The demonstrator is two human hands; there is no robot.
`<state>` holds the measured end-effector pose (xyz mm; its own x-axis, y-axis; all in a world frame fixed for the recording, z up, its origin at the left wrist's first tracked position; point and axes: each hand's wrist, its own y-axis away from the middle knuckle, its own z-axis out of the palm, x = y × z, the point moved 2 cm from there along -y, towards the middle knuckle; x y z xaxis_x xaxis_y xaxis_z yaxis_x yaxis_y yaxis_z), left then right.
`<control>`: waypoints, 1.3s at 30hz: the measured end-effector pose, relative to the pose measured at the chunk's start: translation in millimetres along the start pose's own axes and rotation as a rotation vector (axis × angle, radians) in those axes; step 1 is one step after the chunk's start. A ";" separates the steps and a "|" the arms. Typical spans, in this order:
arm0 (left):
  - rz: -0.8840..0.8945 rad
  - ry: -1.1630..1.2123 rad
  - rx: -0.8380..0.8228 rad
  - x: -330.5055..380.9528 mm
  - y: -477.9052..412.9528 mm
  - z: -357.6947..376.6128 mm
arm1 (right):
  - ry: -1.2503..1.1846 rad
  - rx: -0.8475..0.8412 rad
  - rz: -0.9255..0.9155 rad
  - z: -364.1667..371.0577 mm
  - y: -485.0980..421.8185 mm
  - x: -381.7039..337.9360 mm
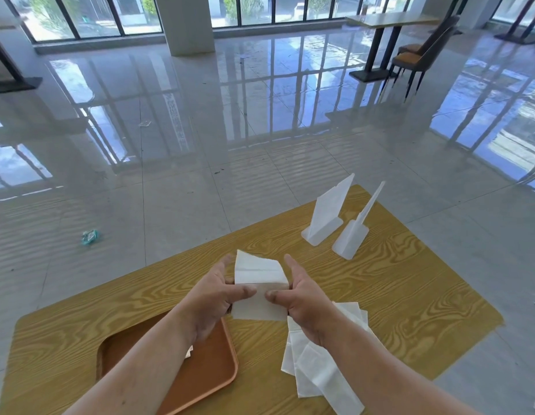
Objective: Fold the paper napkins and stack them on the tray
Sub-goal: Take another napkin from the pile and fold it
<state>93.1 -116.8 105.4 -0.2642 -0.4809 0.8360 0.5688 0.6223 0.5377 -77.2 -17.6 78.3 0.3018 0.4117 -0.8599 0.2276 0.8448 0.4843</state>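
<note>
A white paper napkin (pixel 258 275) is held up above the wooden table, bent over into a fold. My left hand (pixel 214 295) pinches its left side with the thumb on top. My right hand (pixel 302 298) pinches its right side the same way. A brown tray (pixel 212 369) lies on the table under my left forearm; a small white bit of paper shows on it beside my arm. A loose pile of unfolded white napkins (pixel 315 369) lies on the table under my right wrist.
Two clear plastic sign stands (pixel 326 223) (pixel 353 235) stand at the far right of the yellow wooden table (pixel 395 295). Beyond the table's edge is a glossy tiled floor with a crumpled wrapper (pixel 90 236). Another table and chairs (pixel 416 55) stand far off.
</note>
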 end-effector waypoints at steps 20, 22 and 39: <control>0.116 -0.108 0.021 3.4 -3.9 -8.8 | 0.110 -0.056 -0.061 -9.2 -2.6 -30.0; 0.097 -0.037 0.014 3.0 -1.8 -8.2 | -0.022 -0.059 -0.027 -8.5 -1.6 -29.1; 0.002 0.189 0.079 -33.0 9.0 -61.0 | -0.130 -0.142 0.157 52.0 -19.6 -6.2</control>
<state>154.5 -133.0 76.0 -0.1080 -0.5825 0.8056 0.5042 0.6663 0.5494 -35.4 -54.4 82.6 0.4422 0.5021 -0.7432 0.0385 0.8173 0.5750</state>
